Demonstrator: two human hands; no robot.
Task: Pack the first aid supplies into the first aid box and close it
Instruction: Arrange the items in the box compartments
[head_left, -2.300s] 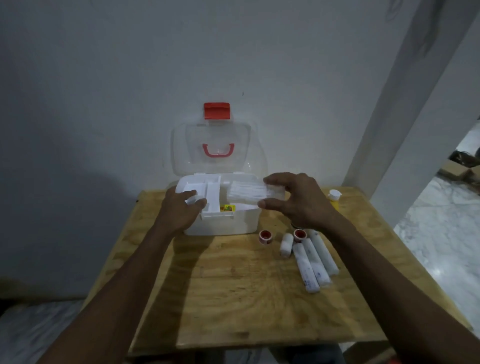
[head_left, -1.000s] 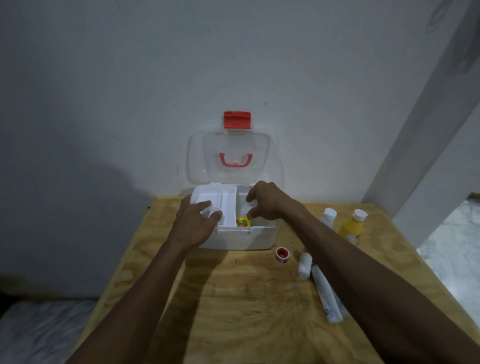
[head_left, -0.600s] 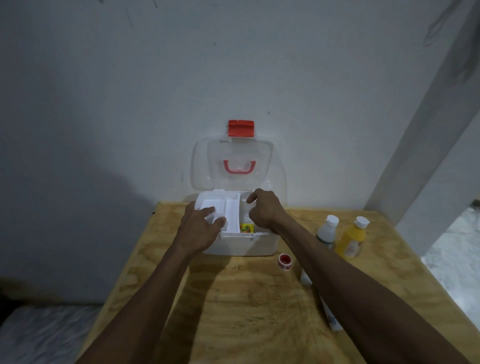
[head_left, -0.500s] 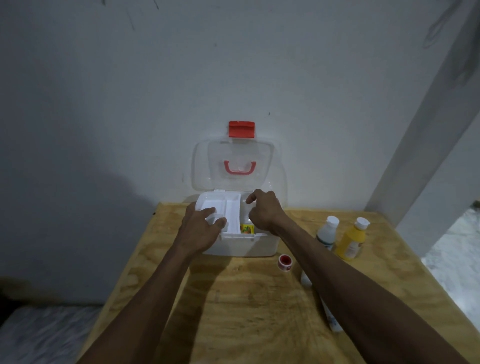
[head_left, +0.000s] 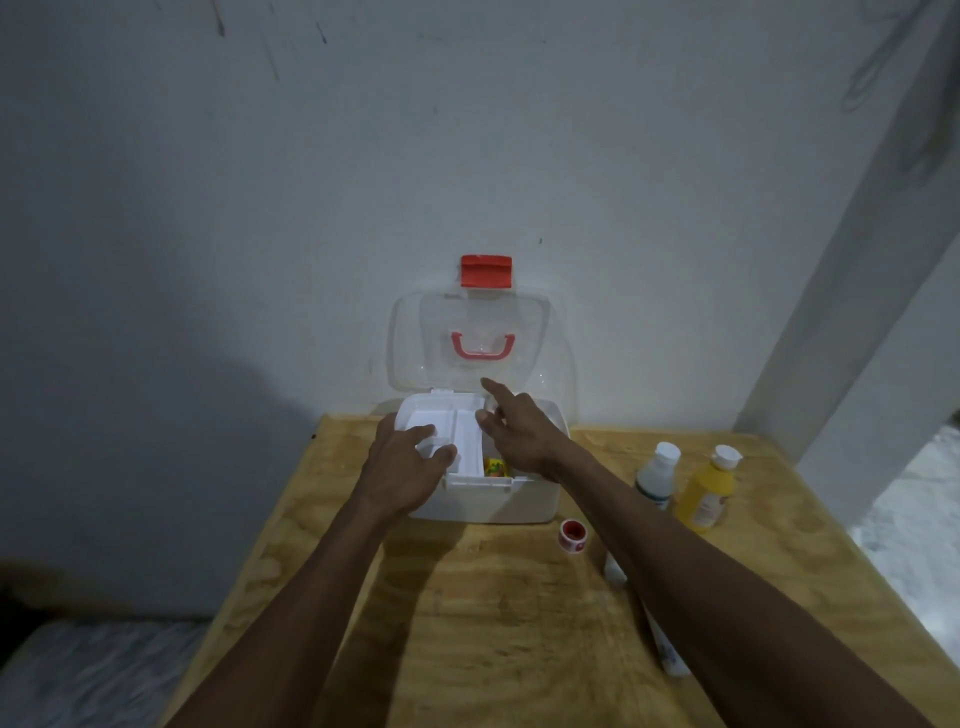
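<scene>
Head view, near to far. Both forearms enter from 6 o'clock and cover much of the wooden table (head_left: 467, 623). The right forearm hides most of the white bandage rolls (head_left: 670, 654) at 4 o'clock; only two bits show, count unclear. Red-cored tape roll (head_left: 572, 535) sits just in front of the box's right corner. At 3 o'clock, a white bottle (head_left: 655, 475) and a yellow bottle (head_left: 707, 488) stand upright side by side; labels unreadable. First aid box (head_left: 488, 499) is at table centre-back, against the wall. Left hand (head_left: 402, 467) grips the white inner tray (head_left: 441, 426), fingers curled over its near-left part. Right hand (head_left: 519, 434) is over the box's right half, holding nothing, index finger straight toward 12, other fingers loosely bent. Something yellow-orange (head_left: 494, 466) shows in the gap beside the tray, can't identify. Clear lid (head_left: 478, 343) stands open at 12, red latch (head_left: 486, 270) on top.
</scene>
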